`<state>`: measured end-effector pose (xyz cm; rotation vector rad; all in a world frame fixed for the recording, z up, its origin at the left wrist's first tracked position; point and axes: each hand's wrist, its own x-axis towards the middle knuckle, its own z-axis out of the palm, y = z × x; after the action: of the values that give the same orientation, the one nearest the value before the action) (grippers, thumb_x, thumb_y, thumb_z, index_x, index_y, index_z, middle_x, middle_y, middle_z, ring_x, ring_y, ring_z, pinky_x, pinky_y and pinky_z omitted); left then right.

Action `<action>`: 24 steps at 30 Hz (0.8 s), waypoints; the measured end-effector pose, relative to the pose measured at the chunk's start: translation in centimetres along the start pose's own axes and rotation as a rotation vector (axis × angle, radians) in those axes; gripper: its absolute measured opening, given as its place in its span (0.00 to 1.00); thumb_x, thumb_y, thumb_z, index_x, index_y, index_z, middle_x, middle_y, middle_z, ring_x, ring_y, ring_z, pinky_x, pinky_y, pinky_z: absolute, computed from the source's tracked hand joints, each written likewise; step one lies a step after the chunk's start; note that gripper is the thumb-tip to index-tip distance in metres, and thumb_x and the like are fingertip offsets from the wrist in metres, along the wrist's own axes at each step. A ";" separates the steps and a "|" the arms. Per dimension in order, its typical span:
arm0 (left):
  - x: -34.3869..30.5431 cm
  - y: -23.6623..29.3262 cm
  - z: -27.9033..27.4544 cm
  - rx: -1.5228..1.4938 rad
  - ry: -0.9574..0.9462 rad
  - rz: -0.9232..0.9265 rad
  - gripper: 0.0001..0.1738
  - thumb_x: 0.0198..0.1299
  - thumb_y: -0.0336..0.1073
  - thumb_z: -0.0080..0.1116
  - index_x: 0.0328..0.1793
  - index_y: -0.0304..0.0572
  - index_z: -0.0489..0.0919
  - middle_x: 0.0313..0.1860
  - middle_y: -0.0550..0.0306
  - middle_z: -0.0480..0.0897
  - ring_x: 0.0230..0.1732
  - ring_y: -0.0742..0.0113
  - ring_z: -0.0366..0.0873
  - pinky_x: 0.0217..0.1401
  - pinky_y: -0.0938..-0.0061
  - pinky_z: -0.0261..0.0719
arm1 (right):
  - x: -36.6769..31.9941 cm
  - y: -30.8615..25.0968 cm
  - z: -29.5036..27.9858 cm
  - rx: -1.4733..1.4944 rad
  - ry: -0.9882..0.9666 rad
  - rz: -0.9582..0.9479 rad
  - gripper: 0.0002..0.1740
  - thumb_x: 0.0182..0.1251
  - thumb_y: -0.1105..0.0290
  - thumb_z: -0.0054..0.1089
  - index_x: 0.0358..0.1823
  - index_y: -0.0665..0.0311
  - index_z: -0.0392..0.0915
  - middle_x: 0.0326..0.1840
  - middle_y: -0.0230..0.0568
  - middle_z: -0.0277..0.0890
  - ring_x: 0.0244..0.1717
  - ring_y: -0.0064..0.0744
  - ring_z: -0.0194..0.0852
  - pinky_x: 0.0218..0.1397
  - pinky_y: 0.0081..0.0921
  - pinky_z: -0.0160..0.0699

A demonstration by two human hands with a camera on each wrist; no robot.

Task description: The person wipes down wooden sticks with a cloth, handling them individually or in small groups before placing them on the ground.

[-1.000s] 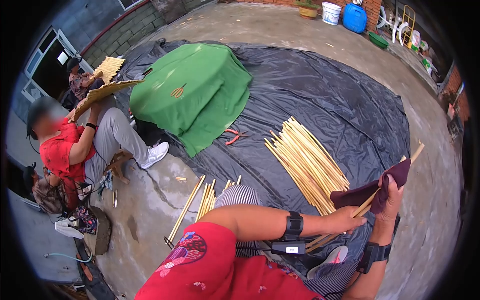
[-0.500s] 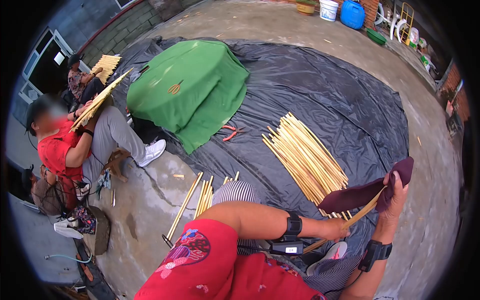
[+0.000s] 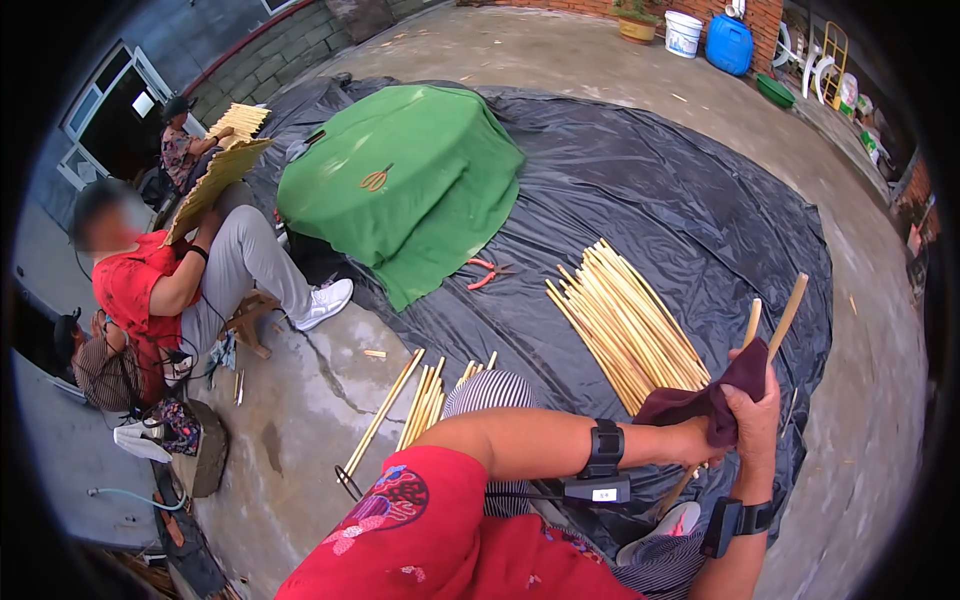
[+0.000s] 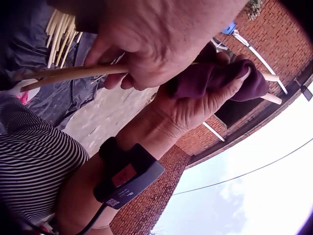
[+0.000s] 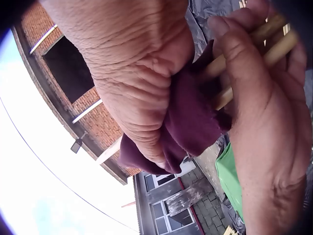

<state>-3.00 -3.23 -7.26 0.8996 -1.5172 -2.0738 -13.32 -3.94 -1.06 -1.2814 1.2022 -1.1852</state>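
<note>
Two pale sticks [image 3: 788, 315] slant through a dark purple cloth [image 3: 735, 385] at the right of the head view, their upper ends sticking out above it. My right hand [image 3: 757, 410] grips the cloth around the sticks, thumb pressed on it in the left wrist view. Just below, close to the cloth's lower edge, my left hand [image 3: 695, 440] holds the sticks' lower part. In the right wrist view the fingers of my left hand [image 5: 269, 107] curl around the sticks [image 5: 281, 49], beside the cloth [image 5: 195, 117]. The grip under the cloth is hidden.
A pile of sticks [image 3: 630, 330] lies on black sheeting [image 3: 640, 180], with red pliers [image 3: 484, 272] and a green cover [image 3: 410, 180] bearing scissors [image 3: 376, 178] beyond. More sticks [image 3: 383, 415] lie near my knee. People sit at left, one in red [image 3: 150, 290].
My left hand has moved up the sticks, close to my right hand. The cloth, stretched out to the left before, is bunched between them. The sticks stand steeper, with their upper ends showing.
</note>
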 end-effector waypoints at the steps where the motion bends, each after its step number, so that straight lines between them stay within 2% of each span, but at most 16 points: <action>1: 0.3 -0.5 -0.1 0.013 0.020 0.039 0.05 0.57 0.30 0.53 0.39 0.37 0.76 0.28 0.59 0.78 0.30 0.70 0.76 0.32 0.76 0.75 | -0.1 -0.1 0.1 -0.013 -0.013 0.007 0.30 0.46 0.67 0.74 0.51 0.67 0.72 0.41 0.32 0.74 0.41 0.21 0.73 0.46 0.19 0.74; 3: 0.9 -1.6 -0.3 0.038 0.057 0.117 0.05 0.57 0.30 0.53 0.38 0.37 0.76 0.27 0.60 0.78 0.29 0.71 0.75 0.30 0.76 0.74 | -0.4 -0.7 0.4 -0.059 -0.038 0.012 0.27 0.45 0.73 0.70 0.50 0.66 0.72 0.40 0.31 0.74 0.41 0.22 0.73 0.47 0.20 0.74; 6: 1.3 -1.8 -1.7 0.305 0.145 0.436 0.07 0.58 0.33 0.55 0.38 0.38 0.76 0.27 0.60 0.78 0.27 0.73 0.75 0.28 0.78 0.73 | -0.7 -0.4 0.7 -0.146 -0.040 -0.032 0.25 0.46 0.75 0.69 0.49 0.65 0.72 0.39 0.31 0.74 0.41 0.21 0.73 0.46 0.21 0.74; 7: 1.9 -1.9 -1.9 0.384 0.094 0.273 0.10 0.58 0.36 0.57 0.39 0.38 0.76 0.26 0.56 0.78 0.30 0.68 0.77 0.32 0.73 0.75 | -0.6 0.1 0.4 -0.166 -0.032 -0.003 0.24 0.49 0.75 0.66 0.50 0.66 0.72 0.39 0.33 0.74 0.41 0.21 0.73 0.46 0.21 0.73; 10: 1.5 -2.0 -1.1 0.508 0.095 0.473 0.12 0.56 0.38 0.59 0.40 0.36 0.76 0.30 0.50 0.80 0.36 0.60 0.80 0.39 0.66 0.76 | 0.0 0.0 0.1 -0.200 0.119 -0.007 0.22 0.53 0.74 0.62 0.52 0.68 0.72 0.40 0.35 0.75 0.40 0.22 0.72 0.45 0.20 0.72; 11: 1.2 -1.8 -0.9 0.556 0.141 0.190 0.15 0.54 0.40 0.61 0.40 0.36 0.75 0.35 0.46 0.81 0.42 0.52 0.80 0.44 0.60 0.75 | 0.3 0.0 -0.6 -0.272 0.153 -0.084 0.22 0.57 0.73 0.59 0.54 0.70 0.71 0.41 0.35 0.74 0.40 0.23 0.71 0.46 0.20 0.71; 12: 0.6 -1.2 -0.9 0.607 0.202 0.258 0.15 0.54 0.39 0.61 0.40 0.36 0.75 0.36 0.46 0.80 0.42 0.50 0.80 0.44 0.59 0.75 | 0.7 -0.2 -1.1 -0.391 0.197 -0.154 0.19 0.58 0.74 0.57 0.52 0.69 0.72 0.37 0.35 0.75 0.37 0.22 0.70 0.43 0.22 0.72; 14: -0.2 0.1 -1.1 0.704 0.326 0.397 0.15 0.53 0.39 0.62 0.41 0.37 0.75 0.37 0.46 0.79 0.41 0.48 0.79 0.43 0.58 0.75 | 1.2 0.4 -3.2 -0.546 0.152 -0.085 0.16 0.57 0.75 0.57 0.48 0.67 0.73 0.31 0.40 0.77 0.32 0.29 0.76 0.39 0.26 0.73; 15: -0.2 0.6 -1.3 0.729 0.312 0.496 0.13 0.51 0.35 0.61 0.41 0.37 0.74 0.38 0.48 0.78 0.41 0.46 0.77 0.45 0.58 0.74 | 1.3 0.8 -3.5 -0.718 0.153 -0.133 0.15 0.56 0.74 0.58 0.47 0.67 0.74 0.31 0.45 0.78 0.32 0.36 0.77 0.37 0.29 0.73; 17: -1.1 2.6 -1.5 0.899 0.316 0.765 0.12 0.51 0.33 0.59 0.41 0.38 0.75 0.39 0.50 0.76 0.43 0.48 0.76 0.47 0.58 0.73 | 0.8 0.6 -3.4 -1.042 0.097 -0.143 0.14 0.53 0.72 0.60 0.43 0.65 0.76 0.34 0.52 0.79 0.36 0.53 0.78 0.36 0.38 0.75; 18: -1.5 3.6 -1.7 0.983 0.319 0.902 0.11 0.51 0.32 0.58 0.41 0.38 0.75 0.39 0.51 0.76 0.44 0.49 0.76 0.48 0.58 0.72 | 0.7 1.7 -4.1 -1.172 0.009 -0.144 0.13 0.53 0.72 0.60 0.42 0.63 0.76 0.34 0.51 0.79 0.36 0.52 0.78 0.36 0.39 0.75; 19: -1.5 4.3 -2.1 1.015 0.392 1.144 0.10 0.51 0.32 0.55 0.40 0.38 0.75 0.42 0.53 0.75 0.46 0.54 0.74 0.54 0.59 0.70 | 0.6 3.8 -5.2 -1.300 -0.082 -0.143 0.12 0.53 0.73 0.59 0.41 0.62 0.76 0.33 0.50 0.80 0.35 0.52 0.78 0.36 0.40 0.75; 20: -1.4 4.3 -2.5 1.152 0.501 1.091 0.10 0.52 0.33 0.54 0.40 0.37 0.75 0.43 0.52 0.75 0.48 0.55 0.74 0.55 0.59 0.69 | 0.6 4.9 -5.9 -1.428 -0.177 -0.142 0.11 0.53 0.73 0.59 0.40 0.61 0.77 0.33 0.48 0.80 0.35 0.52 0.79 0.37 0.41 0.75; 21: -1.1 4.0 -3.1 1.288 0.611 1.031 0.11 0.53 0.33 0.53 0.41 0.36 0.75 0.44 0.51 0.75 0.49 0.56 0.74 0.57 0.59 0.68 | 0.2 3.8 -4.5 -1.460 -0.145 -0.083 0.08 0.51 0.74 0.60 0.35 0.58 0.78 0.30 0.44 0.78 0.35 0.51 0.77 0.38 0.42 0.75; 22: -0.9 3.3 -3.7 1.421 0.720 0.963 0.11 0.53 0.33 0.53 0.41 0.35 0.75 0.44 0.50 0.75 0.50 0.57 0.74 0.59 0.59 0.67 | 0.1 2.8 -3.9 -1.430 -0.160 -0.143 0.08 0.50 0.75 0.60 0.34 0.58 0.78 0.29 0.44 0.77 0.35 0.51 0.77 0.38 0.42 0.75; 24: -0.8 1.9 -5.0 1.498 0.460 0.614 0.11 0.54 0.33 0.51 0.40 0.35 0.74 0.38 0.48 0.79 0.44 0.55 0.80 0.50 0.61 0.75 | -0.2 1.6 -3.2 -1.361 -0.194 -0.263 0.09 0.47 0.75 0.62 0.32 0.58 0.78 0.28 0.43 0.75 0.35 0.50 0.76 0.37 0.41 0.74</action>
<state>1.02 -6.67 -6.22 0.9781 -2.4751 -0.0333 -16.54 -3.92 -2.47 -2.5081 1.7786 -0.2331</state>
